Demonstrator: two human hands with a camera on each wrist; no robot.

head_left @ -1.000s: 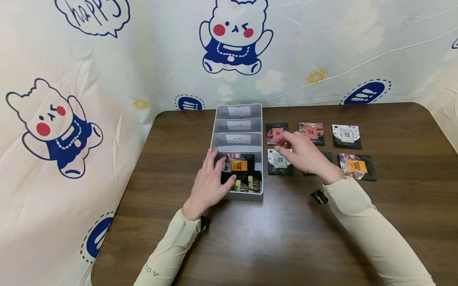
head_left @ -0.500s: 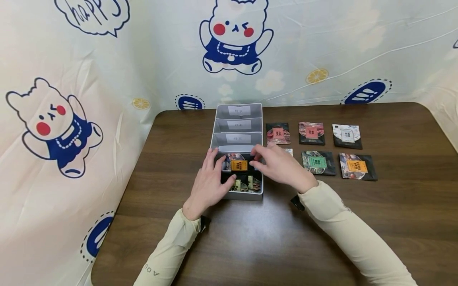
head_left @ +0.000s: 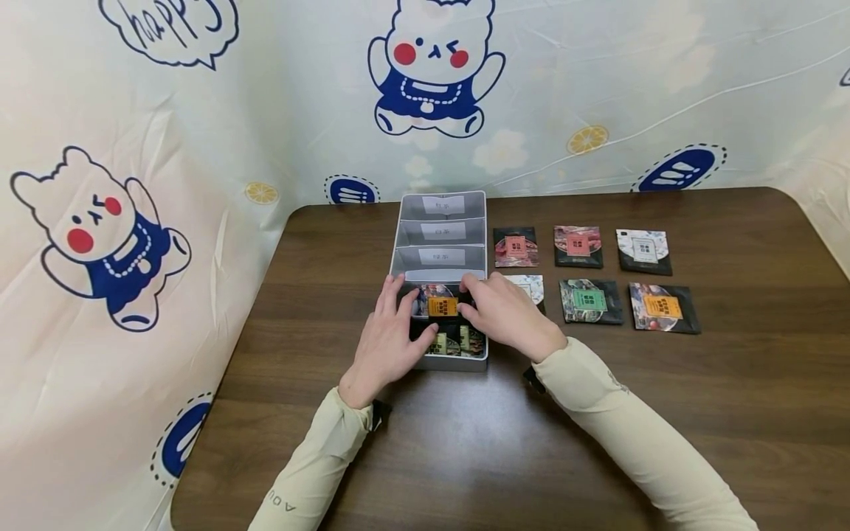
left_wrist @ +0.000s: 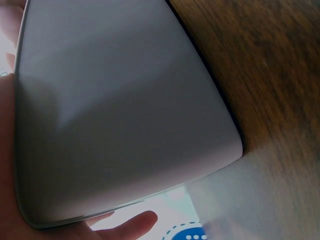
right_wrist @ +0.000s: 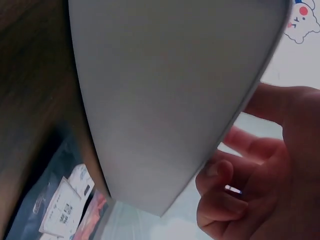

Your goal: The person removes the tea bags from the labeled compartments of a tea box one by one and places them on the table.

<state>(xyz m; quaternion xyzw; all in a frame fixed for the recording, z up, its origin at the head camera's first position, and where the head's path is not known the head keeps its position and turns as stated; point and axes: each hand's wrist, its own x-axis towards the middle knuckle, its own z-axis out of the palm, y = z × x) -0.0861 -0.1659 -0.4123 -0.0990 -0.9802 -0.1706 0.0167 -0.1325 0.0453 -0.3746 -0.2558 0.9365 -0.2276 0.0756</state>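
A grey box (head_left: 477, 364) with compartments stands on the table. In its second compartment from the front is a tea sachet (head_left: 442, 305) with an orange label. My left hand (head_left: 388, 346) rests over the box's left wall with spread fingers, the index at the sachet's left end and the thumb over the front compartment. My right hand (head_left: 508, 313) reaches over the right wall and pinches the sachet's right end with thumb and index; the fingertips are partly hidden. Sachets with yellow-green labels (head_left: 472, 339) fill the front compartment. Both wrist views show mostly the box's outer wall.
Right of the box lie two sachets with red labels (head_left: 515, 246), a white-label sachet (head_left: 644, 251), a green-label sachet (head_left: 590, 301) and an orange-label sachet (head_left: 664, 307). Another white sachet (head_left: 535, 286) is half hidden by my right hand. Paper labels (head_left: 443, 231) mark the rear compartments.
My right hand has moved left from above the loose sachets to the orange-label sachet in the box, uncovering the green-label one. My left hand has stayed in place.
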